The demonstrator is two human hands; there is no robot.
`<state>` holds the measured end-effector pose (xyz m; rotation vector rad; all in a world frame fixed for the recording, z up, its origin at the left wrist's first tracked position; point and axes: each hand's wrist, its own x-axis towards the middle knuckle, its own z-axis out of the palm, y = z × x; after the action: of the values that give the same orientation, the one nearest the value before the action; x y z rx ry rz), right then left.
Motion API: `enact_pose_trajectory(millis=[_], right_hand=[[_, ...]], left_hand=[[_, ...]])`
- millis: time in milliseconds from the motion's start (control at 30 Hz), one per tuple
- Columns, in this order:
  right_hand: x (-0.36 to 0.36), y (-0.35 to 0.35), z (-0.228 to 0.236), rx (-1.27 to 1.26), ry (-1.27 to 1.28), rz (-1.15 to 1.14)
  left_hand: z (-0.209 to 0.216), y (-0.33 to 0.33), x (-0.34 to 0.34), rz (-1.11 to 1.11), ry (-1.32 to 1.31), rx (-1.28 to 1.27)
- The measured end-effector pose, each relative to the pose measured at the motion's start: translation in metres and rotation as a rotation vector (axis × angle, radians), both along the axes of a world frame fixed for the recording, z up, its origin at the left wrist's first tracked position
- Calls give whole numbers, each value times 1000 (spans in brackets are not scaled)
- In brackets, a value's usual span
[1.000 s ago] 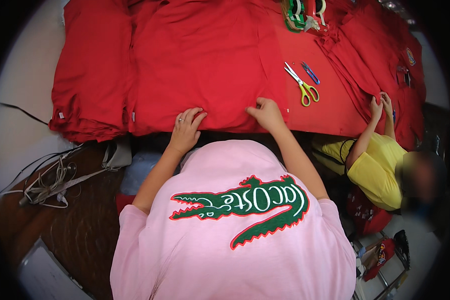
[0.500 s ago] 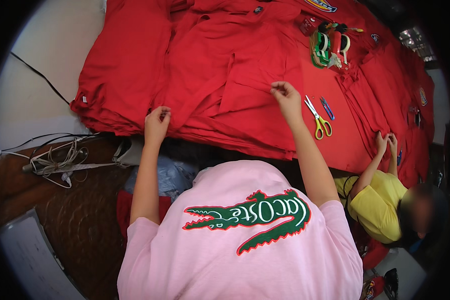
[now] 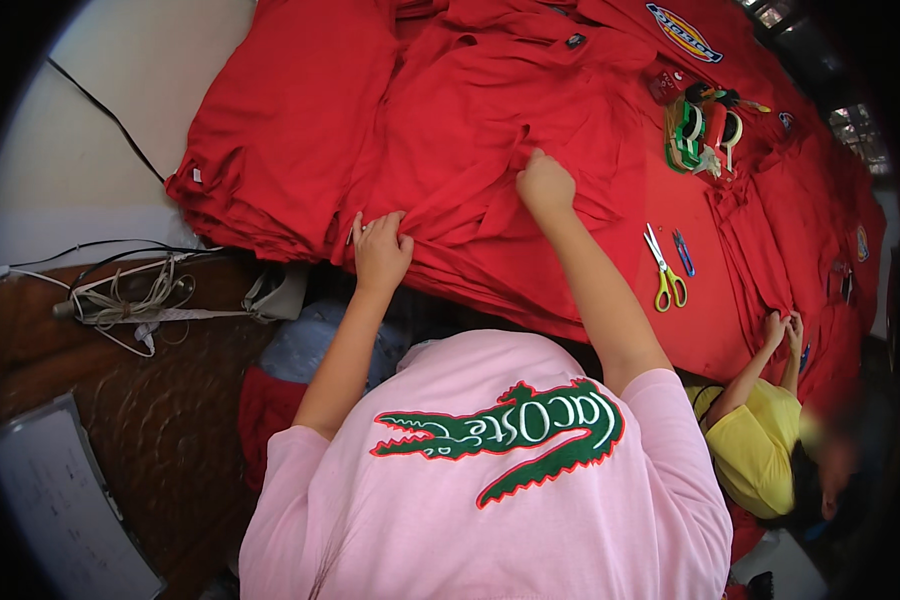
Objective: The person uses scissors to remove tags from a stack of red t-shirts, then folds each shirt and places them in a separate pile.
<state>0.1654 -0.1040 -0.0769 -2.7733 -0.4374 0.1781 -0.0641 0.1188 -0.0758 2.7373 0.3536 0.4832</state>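
Observation:
Red shirts [image 3: 450, 120] are laid in layered stacks on the table before me. My right hand [image 3: 547, 188] is closed on a fold of the top shirt, which bunches up just beyond the knuckles. Against the near edge of the same stack rests my left hand [image 3: 382, 250], its fingers spread on the cloth and the thumb apart. Its fingertips partly sink among the folds. Yellow-handled scissors [image 3: 665, 275] and small blue thread snips [image 3: 684, 254] lie to the right of the stack.
Tape dispensers [image 3: 692, 135] stand at the far right. A person in a yellow top [image 3: 750, 440] handles red cloth at the table's right end. Tangled cables [image 3: 135, 295] hang at the left beside a white board [image 3: 70, 500]. A plastic bag [image 3: 320, 345] sits below the near edge.
My right hand has moved left and closed on the shirt's cloth. My left hand has slid right along the near edge, its fingers spreading. The view has shifted slightly.

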Motion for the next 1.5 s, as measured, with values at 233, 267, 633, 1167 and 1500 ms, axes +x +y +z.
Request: enact_pose_trajectory(millis=[233, 267, 633, 1167, 1500], right_hand=[[4, -35, 25, 316, 57, 27], [-8, -22, 24, 217, -21, 28], [21, -29, 50, -135, -98, -238], [-108, -317, 83, 1023, -28, -449], [-122, -326, 127, 1021, 17, -298]], left_hand=[[3, 21, -2, -4, 42, -21], [3, 23, 0, -14, 59, 9], [0, 36, -7, -16, 12, 22], [75, 76, 25, -11, -248, -1536], [122, 79, 8, -85, -600, -1464]])
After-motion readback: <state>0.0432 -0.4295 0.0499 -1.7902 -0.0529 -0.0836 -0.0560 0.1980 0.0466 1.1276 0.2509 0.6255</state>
